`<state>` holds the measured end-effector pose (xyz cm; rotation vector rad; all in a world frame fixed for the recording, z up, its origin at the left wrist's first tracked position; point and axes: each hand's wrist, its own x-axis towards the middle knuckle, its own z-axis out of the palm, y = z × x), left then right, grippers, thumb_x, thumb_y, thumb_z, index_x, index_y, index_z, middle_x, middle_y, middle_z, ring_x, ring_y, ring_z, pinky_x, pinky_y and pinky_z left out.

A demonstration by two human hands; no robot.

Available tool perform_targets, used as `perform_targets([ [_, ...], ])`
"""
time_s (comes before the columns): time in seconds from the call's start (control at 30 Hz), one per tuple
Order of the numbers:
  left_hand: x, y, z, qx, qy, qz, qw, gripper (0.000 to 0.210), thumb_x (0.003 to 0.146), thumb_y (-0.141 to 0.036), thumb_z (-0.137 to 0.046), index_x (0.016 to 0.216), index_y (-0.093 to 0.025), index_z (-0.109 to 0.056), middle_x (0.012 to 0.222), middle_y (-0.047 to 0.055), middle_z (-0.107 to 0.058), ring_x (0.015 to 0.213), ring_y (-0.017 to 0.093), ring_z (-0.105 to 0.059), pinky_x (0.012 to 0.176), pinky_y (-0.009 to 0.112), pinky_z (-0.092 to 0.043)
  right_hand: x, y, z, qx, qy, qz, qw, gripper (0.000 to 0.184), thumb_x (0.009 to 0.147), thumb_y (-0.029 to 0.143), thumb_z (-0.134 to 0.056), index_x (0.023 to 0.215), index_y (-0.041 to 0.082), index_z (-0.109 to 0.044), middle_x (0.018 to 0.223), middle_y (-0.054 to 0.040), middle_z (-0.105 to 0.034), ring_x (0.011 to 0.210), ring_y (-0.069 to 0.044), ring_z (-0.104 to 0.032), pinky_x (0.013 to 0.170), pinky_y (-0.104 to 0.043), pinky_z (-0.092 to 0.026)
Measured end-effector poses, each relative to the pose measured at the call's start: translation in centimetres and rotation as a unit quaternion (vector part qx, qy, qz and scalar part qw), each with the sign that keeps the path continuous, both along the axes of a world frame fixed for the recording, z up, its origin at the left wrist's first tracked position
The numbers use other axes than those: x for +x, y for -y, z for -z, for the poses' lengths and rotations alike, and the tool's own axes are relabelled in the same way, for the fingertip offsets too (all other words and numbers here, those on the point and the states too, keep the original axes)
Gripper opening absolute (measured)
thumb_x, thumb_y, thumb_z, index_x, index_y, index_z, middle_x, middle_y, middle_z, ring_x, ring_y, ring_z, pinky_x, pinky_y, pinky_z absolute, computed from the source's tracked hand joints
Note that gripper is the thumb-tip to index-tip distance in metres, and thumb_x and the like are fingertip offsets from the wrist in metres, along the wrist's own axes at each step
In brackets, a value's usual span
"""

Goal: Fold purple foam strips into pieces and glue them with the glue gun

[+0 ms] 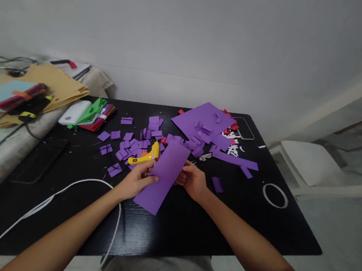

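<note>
Two hands hold up a purple sheet (165, 177) between them. The left hand (136, 178) is closed on its left edge, with the thumb on top and the fingers tucked under. The right hand (194, 181) is at the other edge, with its fingers curled and partly hidden behind the sheet, so I cannot tell how tightly it grips. Holding both sides probably stops the thin sheet from flopping.

Below is the biggest thing, a black table (222, 230). The purple sheet is above its front part, tilted, maybe so the person can see it well.

At the back lies a big purple piece (198, 118), which looks pushed back to leave room for the hands. A long purple strip (236, 159) lies to the right.

Just past the left hand is a yellow glue gun (155, 150). It lies among the small bits, maybe to be easy to reach. Scissors (205, 156) lie just past the right hand, half covered.

The smallest are little purple bits (131, 147), many with folds, in a loose heap beyond the hands, and white scraps (233, 149) at the back right.
</note>
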<state>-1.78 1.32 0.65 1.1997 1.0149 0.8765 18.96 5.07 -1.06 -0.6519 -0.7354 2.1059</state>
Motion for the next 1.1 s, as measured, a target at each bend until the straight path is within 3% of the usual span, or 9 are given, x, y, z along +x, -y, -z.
perform_targets([
  [0.1,0.1,0.0,0.1,-0.01,-0.001,0.003,1.0,0.03,0.077,-0.042,-0.074,0.083,-0.017,-0.058,0.078,0.001,-0.063,0.067,0.016,-0.058,0.061,0.025,-0.045,-0.1,0.3,0.2,0.049,0.013,0.028,0.998,0.012,0.071,0.028,-0.061,0.069,0.019,-0.054,0.05,0.0067,-0.038,0.044,-0.009,-0.03,0.045,-0.022,-0.026],
  [0.23,0.2,0.1,0.0,0.005,-0.027,0.003,1.0,0.03,0.079,-0.044,-0.074,0.085,-0.017,-0.061,0.076,0.0,-0.062,0.065,0.015,-0.056,0.059,0.025,-0.044,-0.3,0.6,0.5,0.08,0.031,0.058,0.995,0.028,0.077,0.04,-0.061,0.061,0.019,-0.051,0.048,0.0061,-0.038,0.043,-0.01,-0.034,0.045,-0.024,-0.028],
  [0.37,-0.1,0.2,-0.1,0.001,-0.035,0.025,0.999,0.032,0.08,-0.047,-0.073,0.087,-0.016,-0.066,0.077,0.001,-0.064,0.066,0.016,-0.058,0.06,0.025,-0.044,-0.3,0.8,0.7,0.08,0.103,0.089,0.987,0.022,0.071,0.03,-0.068,0.061,0.019,-0.051,0.046,0.0085,-0.035,0.042,-0.008,-0.03,0.045,-0.023,-0.025],
  [0.47,-0.4,0.1,0.3,-0.01,-0.021,0.004,1.0,0.039,0.083,-0.055,-0.068,0.085,-0.016,-0.07,0.08,0.005,-0.068,0.071,0.02,-0.061,0.062,0.029,-0.046,-0.4,1.1,0.7,0.113,0.143,0.068,0.981,0.017,0.069,0.029,-0.07,0.067,0.017,-0.06,0.05,0.0066,-0.044,0.045,-0.007,-0.032,0.046,-0.023,-0.025],
  [0.6,-0.7,-0.1,0.8,-0.014,0.015,-0.057,0.998,0.048,0.084,-0.062,-0.062,0.073,-0.016,-0.069,0.068,0.006,-0.064,0.065,0.021,-0.058,0.059,0.032,-0.044,-0.4,1.6,0.4,0.166,0.166,0.038,0.971,0.017,0.072,0.031,-0.072,0.073,0.015,-0.067,0.055,0.0045,-0.048,0.05,-0.009,-0.037,0.051,-0.024,-0.029],
  [0.73,-0.6,-0.1,0.4,-0.025,0.001,-0.054,0.998,0.045,0.082,-0.06,-0.066,0.072,-0.016,-0.068,0.065,0.003,-0.062,0.06,0.018,-0.055,0.055,0.029,-0.042,-0.4,1.9,0.3,0.187,0.179,0.028,0.965,0.017,0.075,0.032,-0.074,0.078,0.015,-0.072,0.061,0.0025,-0.054,0.058,-0.012,-0.045,0.058,-0.026,-0.038],
  [0.9,-0.5,0.2,-0.1,0.002,-0.012,-0.035,0.999,0.042,0.082,-0.058,-0.068,0.074,-0.017,-0.067,0.067,0.003,-0.061,0.071,0.021,-0.06,0.06,0.029,-0.047,-0.5,1.9,0.5,0.213,0.187,0.028,0.959,0.023,0.076,0.037,-0.078,0.084,0.016,-0.074,0.078,-0.0024,-0.069,0.072,-0.017,-0.058,0.073,-0.032,-0.048],
  [1.0,-0.6,0.3,0.4,-0.004,0.015,-0.008,1.0,0.039,0.084,-0.056,-0.068,0.082,-0.017,-0.068,0.074,0.004,-0.063,0.074,0.021,-0.063,0.064,0.03,-0.051,-0.6,2.0,0.6,0.234,0.219,0.036,0.947,0.025,0.079,0.04,-0.076,0.086,0.015,-0.074,0.074,-0.0015,-0.067,0.066,-0.015,-0.054,0.067,-0.029,-0.045],
  [1.1,-0.6,0.5,1.0,-0.06,0.075,0.033,0.995,0.04,0.087,-0.058,-0.067,0.096,-0.018,-0.066,0.083,0.005,-0.066,0.073,0.021,-0.066,0.068,0.035,-0.058,-0.5,2.0,0.7,0.253,0.274,0.051,0.927,0.027,0.081,0.041,-0.075,0.079,0.014,-0.071,0.061,0.0026,-0.055,0.058,-0.011,-0.044,0.057,-0.024,-0.036],
])
